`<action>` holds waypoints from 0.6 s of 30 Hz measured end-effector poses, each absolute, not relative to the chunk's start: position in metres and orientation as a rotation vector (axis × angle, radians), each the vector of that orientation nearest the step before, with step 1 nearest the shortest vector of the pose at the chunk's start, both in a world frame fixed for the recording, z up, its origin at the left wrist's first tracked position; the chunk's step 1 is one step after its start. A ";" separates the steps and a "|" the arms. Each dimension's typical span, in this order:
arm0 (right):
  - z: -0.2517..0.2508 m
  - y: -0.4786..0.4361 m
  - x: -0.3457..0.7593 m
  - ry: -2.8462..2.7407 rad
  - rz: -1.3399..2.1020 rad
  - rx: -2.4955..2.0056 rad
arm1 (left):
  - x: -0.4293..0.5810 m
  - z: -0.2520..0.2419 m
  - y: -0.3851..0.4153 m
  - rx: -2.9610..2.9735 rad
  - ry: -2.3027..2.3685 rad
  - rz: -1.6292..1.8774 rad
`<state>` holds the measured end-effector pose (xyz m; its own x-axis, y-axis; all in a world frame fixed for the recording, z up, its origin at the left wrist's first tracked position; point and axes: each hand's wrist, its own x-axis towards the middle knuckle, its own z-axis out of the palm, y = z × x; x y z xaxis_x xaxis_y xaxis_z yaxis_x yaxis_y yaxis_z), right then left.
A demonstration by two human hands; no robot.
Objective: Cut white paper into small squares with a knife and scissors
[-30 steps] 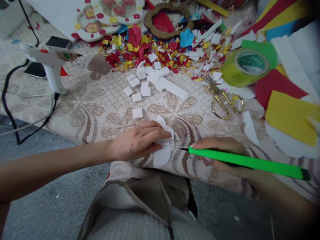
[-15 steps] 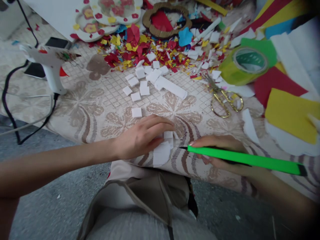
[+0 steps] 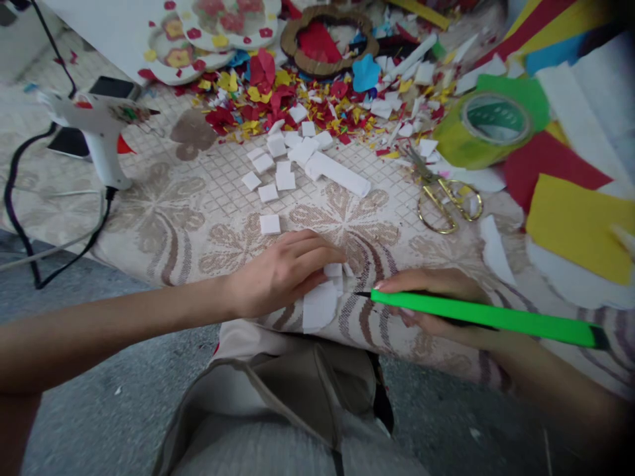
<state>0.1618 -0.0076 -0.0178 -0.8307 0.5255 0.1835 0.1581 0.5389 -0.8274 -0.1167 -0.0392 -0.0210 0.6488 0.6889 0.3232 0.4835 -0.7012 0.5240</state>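
My left hand (image 3: 290,270) rests on the table edge, fingers curved and close together, pressing on small white foam pieces. A flat foam piece with one rounded edge (image 3: 320,307) shows below its fingers, and a small square bit (image 3: 333,269) peeks out by the fingertips. To the right, my right hand (image 3: 431,291) is closed around a bright green utility knife (image 3: 481,318). Its dark blade (image 3: 363,293) points left, a short gap away from the foam. A single white foam square (image 3: 270,225) lies just beyond my left hand.
Several foam squares and a white strip (image 3: 342,173) lie further back. Gold-handled scissors (image 3: 441,195), a tape roll (image 3: 489,125) and coloured sheets (image 3: 580,228) are on the right. A glue gun (image 3: 96,135) with cords stands left. Colourful scraps (image 3: 278,99) cover the back.
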 end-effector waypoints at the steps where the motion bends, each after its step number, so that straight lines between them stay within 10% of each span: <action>1: -0.018 -0.007 0.162 -2.367 1.208 -0.559 | -0.117 -0.021 -0.039 2.463 0.927 0.718; 18: -0.026 -0.009 0.165 -2.301 1.293 -0.557 | -0.119 -0.017 -0.060 2.413 1.026 0.709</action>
<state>0.1650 -0.0090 -0.0259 -0.8217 0.5414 0.1781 0.1293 0.4814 -0.8669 -0.1185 -0.0597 -0.0170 0.5971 0.7488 0.2876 0.5335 -0.6385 0.5547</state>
